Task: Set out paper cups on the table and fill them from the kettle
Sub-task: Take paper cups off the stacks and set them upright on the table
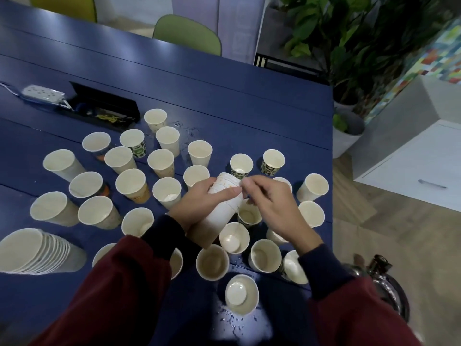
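Cups (222, 208) nested in a stack sat gripped in the left hand (199, 198) while the right hand (269, 203) pinched the top rim, apparently to peel one off.

Paper cups (167, 191) upright on blue table (224, 96), nested stack (224, 211) tilted; (second stack (50, 253) lying left)

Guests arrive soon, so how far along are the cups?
Done: many white paper cups stand upright on the blue table. In hand: the left hand grips a nested cup stack; the right hand pinches its top cup. Left: most cups look unfilled, and the steel kettle sits untouched.
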